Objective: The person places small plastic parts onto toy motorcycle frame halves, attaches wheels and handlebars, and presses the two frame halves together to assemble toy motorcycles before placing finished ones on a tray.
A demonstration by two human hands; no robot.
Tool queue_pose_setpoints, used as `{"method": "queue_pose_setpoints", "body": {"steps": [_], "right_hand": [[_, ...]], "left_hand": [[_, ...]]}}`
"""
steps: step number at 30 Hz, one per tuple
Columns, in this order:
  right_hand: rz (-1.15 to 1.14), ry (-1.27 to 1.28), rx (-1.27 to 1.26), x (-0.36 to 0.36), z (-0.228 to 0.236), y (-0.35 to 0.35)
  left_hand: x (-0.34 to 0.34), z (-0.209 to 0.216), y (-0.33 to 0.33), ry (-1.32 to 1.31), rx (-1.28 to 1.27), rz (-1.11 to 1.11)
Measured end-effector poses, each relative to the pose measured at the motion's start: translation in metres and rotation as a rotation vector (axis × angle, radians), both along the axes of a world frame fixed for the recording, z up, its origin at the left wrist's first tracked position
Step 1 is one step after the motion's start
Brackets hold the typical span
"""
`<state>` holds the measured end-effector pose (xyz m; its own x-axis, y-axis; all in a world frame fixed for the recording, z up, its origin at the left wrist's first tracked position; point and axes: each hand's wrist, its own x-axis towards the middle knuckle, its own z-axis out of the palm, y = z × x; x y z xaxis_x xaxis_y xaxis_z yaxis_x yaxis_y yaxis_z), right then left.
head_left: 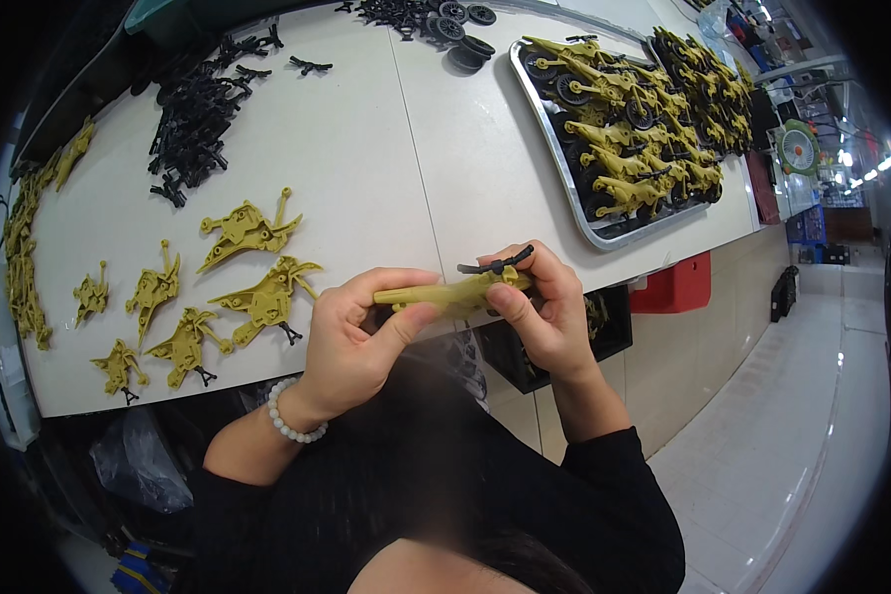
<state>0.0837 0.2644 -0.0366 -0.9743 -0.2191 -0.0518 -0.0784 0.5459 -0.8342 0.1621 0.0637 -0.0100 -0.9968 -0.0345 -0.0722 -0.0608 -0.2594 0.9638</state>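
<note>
Between my two hands, over the table's front edge, I hold a yellow toy motorcycle body [445, 294]. My left hand [358, 337] grips its long narrow end, thumb on the near side. Around the other end closes my right hand [540, 307], thumb pressed against the yellow plastic. A black handlebar [495, 263] sits on top at that end, beside my right fingers. To the left lie several loose yellow body halves [250, 235], some with a small black part [290, 334] attached. My fingers hide the underside of the body.
A pile of black handlebars [190, 119] lies at the back left, black wheels [452, 28] at the far side. At right stands a metal tray [601, 241] full of yellow motorcycles [634, 129]. Below the edge are a red bin [675, 285] and a black crate [612, 342].
</note>
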Motion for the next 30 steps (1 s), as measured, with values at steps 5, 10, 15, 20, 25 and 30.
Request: {"method": "queue_pose_setpoints", "body": {"steps": [5, 10, 15, 20, 25, 30], "right_hand": [[0.358, -0.223, -0.360, -0.009, 0.054, -0.015], [0.404, -0.185, -0.383, -0.013, 0.061, -0.019], [0.369, -0.165, -0.299, -0.019, 0.057, -0.022], [0.433, -0.306, -0.270, -0.032, 0.077, -0.026], [0.490, -0.307, -0.355, -0.034, 0.085, -0.032], [0.484, -0.214, -0.439, -0.024, 0.063, -0.025]], "left_hand": [[-0.001, 0.003, -0.002, -0.016, 0.025, 0.062], [-0.003, 0.007, 0.000, -0.014, 0.034, 0.045], [-0.003, 0.007, 0.001, -0.054, 0.000, 0.058], [-0.016, 0.022, -0.010, -0.243, -0.041, -0.123], [-0.010, 0.015, -0.007, -0.144, 0.029, 0.008], [-0.010, 0.005, -0.010, -0.011, 0.357, 0.161]]}}
